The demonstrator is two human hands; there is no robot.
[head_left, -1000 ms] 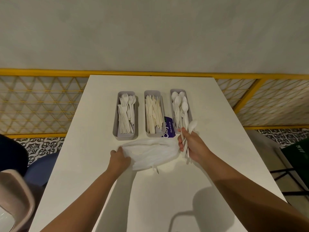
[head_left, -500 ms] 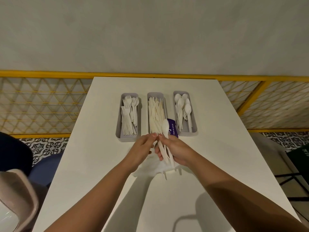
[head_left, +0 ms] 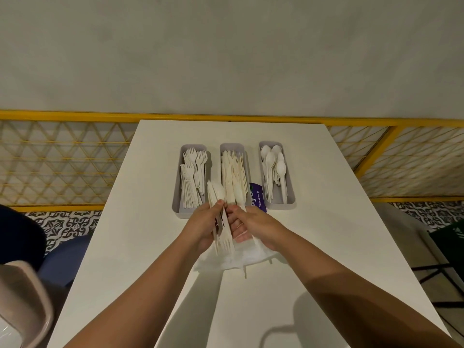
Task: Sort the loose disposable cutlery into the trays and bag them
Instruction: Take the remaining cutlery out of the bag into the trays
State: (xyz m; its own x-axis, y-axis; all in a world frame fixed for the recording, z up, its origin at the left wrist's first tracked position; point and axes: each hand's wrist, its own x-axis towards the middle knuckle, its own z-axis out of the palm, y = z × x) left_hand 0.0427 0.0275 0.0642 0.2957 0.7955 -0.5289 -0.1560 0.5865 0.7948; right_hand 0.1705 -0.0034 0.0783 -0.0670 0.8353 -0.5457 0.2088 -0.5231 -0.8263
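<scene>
Three grey trays stand in a row at the far middle of the white table [head_left: 326, 234]: a fork tray [head_left: 177, 197] on the left, a knife tray [head_left: 232, 146] in the middle, a spoon tray [head_left: 291, 194] on the right. Just in front of them my left hand [head_left: 202, 228] grips a bundle of white cutlery [head_left: 222, 229], with a spoon bowl at its top and fork tines at its bottom. My right hand [head_left: 258, 226] closes on the same bundle from the right, thumb on top. A crumpled white plastic bag [head_left: 241, 258] lies on the table under both hands.
A purple card [head_left: 257, 197] lies between the knife and spoon trays. A yellow railing [head_left: 75, 116] runs behind the table. A beige chair back [head_left: 22, 302] is at the lower left, and dark chair legs [head_left: 442, 272] are on the right.
My right hand carried the spoons from the spoon tray over to the middle above the bag. My left hand let go of the bag and took hold of the bundle.
</scene>
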